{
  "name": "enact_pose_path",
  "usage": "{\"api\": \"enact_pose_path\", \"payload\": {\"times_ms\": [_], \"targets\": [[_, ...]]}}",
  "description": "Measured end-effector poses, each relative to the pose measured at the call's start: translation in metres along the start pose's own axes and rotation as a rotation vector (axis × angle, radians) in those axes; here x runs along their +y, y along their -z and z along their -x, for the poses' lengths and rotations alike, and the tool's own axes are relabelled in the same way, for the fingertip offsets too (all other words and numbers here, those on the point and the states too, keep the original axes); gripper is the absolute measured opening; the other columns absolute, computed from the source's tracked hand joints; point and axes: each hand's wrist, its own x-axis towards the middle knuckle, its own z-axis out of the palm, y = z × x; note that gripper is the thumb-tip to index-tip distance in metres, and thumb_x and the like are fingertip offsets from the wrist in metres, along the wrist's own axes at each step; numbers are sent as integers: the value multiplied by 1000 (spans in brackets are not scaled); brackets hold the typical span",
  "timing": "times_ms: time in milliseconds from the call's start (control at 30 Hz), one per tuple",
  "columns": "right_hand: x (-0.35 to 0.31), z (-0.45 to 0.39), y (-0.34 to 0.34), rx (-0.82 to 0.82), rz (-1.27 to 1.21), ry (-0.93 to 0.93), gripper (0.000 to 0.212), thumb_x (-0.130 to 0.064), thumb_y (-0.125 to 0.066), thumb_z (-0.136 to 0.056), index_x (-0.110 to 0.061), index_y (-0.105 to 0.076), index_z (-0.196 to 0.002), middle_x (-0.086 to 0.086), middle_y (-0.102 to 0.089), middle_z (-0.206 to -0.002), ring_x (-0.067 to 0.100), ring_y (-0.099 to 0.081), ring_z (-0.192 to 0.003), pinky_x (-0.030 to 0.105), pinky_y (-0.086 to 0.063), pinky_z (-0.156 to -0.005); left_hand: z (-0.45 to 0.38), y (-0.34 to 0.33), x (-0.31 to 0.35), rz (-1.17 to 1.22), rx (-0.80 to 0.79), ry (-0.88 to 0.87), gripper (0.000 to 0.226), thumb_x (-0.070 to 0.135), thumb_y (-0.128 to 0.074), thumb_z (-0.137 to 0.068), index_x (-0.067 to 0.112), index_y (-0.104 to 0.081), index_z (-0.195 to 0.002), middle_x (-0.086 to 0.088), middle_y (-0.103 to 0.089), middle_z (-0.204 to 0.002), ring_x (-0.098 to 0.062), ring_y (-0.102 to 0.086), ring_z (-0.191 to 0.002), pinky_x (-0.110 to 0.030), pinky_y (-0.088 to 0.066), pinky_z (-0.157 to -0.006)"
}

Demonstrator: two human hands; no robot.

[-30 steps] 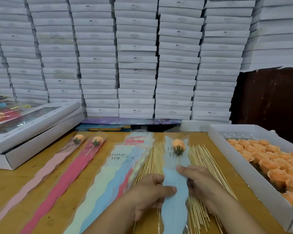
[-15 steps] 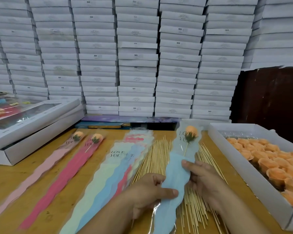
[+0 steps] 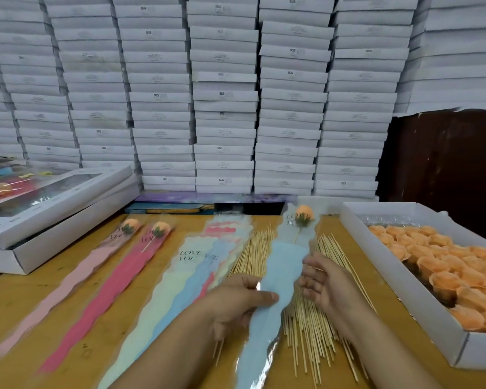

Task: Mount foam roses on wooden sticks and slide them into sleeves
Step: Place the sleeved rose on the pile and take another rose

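My left hand (image 3: pixel 240 300) pinches the left edge of a light blue sleeve (image 3: pixel 281 265) held over the pile of wooden sticks (image 3: pixel 306 318). An orange foam rose (image 3: pixel 304 213) on its stick sits in the sleeve's clear top, tilted away to the right. My right hand (image 3: pixel 324 280) hovers beside the sleeve's right edge, fingers relaxed and holding nothing. Two filled sleeves, a pale pink sleeve (image 3: pixel 76 276) and a deep pink sleeve (image 3: pixel 118 284), lie on the table at the left. A stack of empty sleeves (image 3: pixel 191 268) lies in the middle.
A white box (image 3: pixel 399 273) with several orange foam roses (image 3: pixel 443 265) stands at the right. Two stacked white window boxes (image 3: pixel 54 217) sit at the left. A wall of stacked white boxes (image 3: pixel 225 94) rises behind the wooden table (image 3: pixel 26 299).
The blue sleeve with its rose has been pushed forward and to the right. My right hand has let go of the sleeve and opened beside it. My left hand keeps its grip.
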Motion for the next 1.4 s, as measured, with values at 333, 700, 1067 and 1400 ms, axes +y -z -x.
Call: {"api": "enact_pose_path", "payload": {"times_ms": [333,700,1067,1400], "targets": [[0,-3,7,27,37,15,20,-19,-57,-97,-8,-67,-110,11,-76,-83,14,-66,-61,25,-51,-52,14,47,48,48,197,-63,12,-2,-48,-101,2,-60,-103,-12,-66,-77,-21,-62,-61,-28,-55,-54],[4,-7,10,4,74,32,20,-19,-54,-99,-10,-68,-111,9,-76,-83,12,-67,-60,24,-51,-49,32,193,27,-361,794,-46,43,7,-69,-93,6,-57,-134,-23,-65,-120,-34,-64,-86,-46,-56,-80],[6,-7,9,-22,103,50,21,-12,-50,-99,-10,-67,-112,11,-75,-84,14,-66,-62,25,-50,-50,56,252,-42,-1028,1033,115,30,14,-55,-100,11,-67,-127,-16,-67,-118,-28,-60,-94,-37,-50,-84],[4,-6,9,-22,101,64,22,-9,-50,-98,-10,-67,-111,10,-75,-83,13,-64,-61,25,-48,-49,36,203,-16,-1088,1023,-56,39,11,-61,-94,16,-61,-133,-8,-66,-121,-21,-61,-99,-32,-52,-83]]}}
